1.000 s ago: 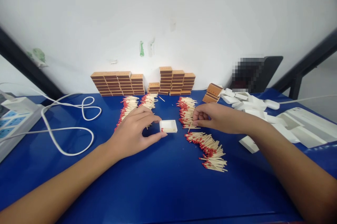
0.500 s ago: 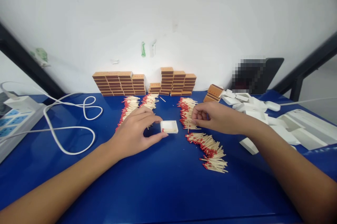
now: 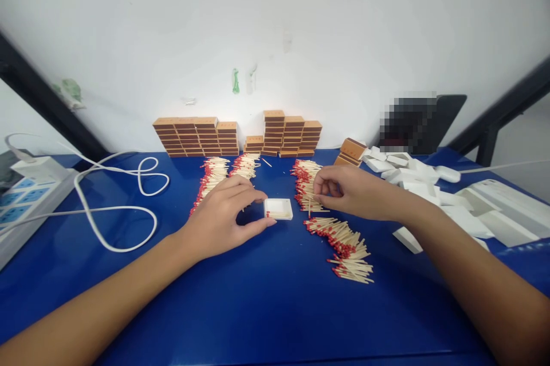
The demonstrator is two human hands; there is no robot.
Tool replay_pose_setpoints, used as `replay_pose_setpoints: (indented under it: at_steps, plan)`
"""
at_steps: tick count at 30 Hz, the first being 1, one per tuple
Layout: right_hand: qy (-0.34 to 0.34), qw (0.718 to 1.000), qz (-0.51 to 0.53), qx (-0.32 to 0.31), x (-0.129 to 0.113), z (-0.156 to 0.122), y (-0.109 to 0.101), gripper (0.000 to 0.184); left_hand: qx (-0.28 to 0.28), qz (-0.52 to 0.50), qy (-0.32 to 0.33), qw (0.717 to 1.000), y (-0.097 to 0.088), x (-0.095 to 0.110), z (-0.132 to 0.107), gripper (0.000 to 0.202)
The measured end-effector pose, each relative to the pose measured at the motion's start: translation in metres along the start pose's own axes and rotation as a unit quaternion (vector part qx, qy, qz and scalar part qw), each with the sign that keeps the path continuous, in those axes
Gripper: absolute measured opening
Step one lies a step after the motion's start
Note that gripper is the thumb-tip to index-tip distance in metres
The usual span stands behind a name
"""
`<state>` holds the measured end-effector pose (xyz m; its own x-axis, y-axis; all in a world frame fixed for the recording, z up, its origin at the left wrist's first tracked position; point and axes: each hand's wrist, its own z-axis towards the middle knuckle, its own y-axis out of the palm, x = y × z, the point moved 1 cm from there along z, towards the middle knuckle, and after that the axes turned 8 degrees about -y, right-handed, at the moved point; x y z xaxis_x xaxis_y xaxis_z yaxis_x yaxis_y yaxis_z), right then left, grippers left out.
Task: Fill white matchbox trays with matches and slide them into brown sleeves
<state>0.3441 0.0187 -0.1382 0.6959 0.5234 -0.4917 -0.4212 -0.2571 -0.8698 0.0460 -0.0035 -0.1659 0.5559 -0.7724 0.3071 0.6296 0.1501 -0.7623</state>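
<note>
My left hand (image 3: 223, 214) grips a small white matchbox tray (image 3: 278, 208) between thumb and forefinger on the blue table (image 3: 266, 303). A few matches lie inside the tray. My right hand (image 3: 348, 191) rests to the right of the tray, its fingers pinched on matches at the edge of a red-tipped match pile (image 3: 306, 183). A second spread of matches (image 3: 346, 243) lies just below that hand. Two more match piles (image 3: 212, 174) sit behind my left hand.
Stacks of brown matchbox sleeves (image 3: 197, 137) line the wall, with more (image 3: 290, 134) to their right. White trays (image 3: 408, 174) are heaped at the right. A white cable (image 3: 116, 194) and a power strip (image 3: 26, 191) lie at the left.
My right hand has lifted slightly at the match pile, fingers working the matches. My left hand stays on the tray.
</note>
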Motion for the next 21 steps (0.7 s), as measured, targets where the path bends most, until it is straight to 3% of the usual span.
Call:
replay_pose_setpoints:
  at_steps: [6,11,16,21]
  plan:
    - [-0.032,0.997,-0.025,0.060,-0.002,0.001,0.000,0.017,0.000,-0.004,0.000,1.000,0.000,0.000,0.000,0.029]
    - [-0.068,0.993,0.053,0.077,-0.024,0.000,0.009,0.023,0.000,-0.005,0.008,1.000,0.000,-0.001,0.000,0.032]
    - [-0.103,0.990,0.073,0.057,-0.043,0.000,0.028,0.011,-0.004,-0.005,0.010,1.000,0.000,0.000,0.000,0.034]
    - [-0.121,0.988,0.045,0.089,-0.045,0.001,0.040,0.005,-0.008,-0.005,0.012,1.000,-0.001,0.001,0.000,0.032]
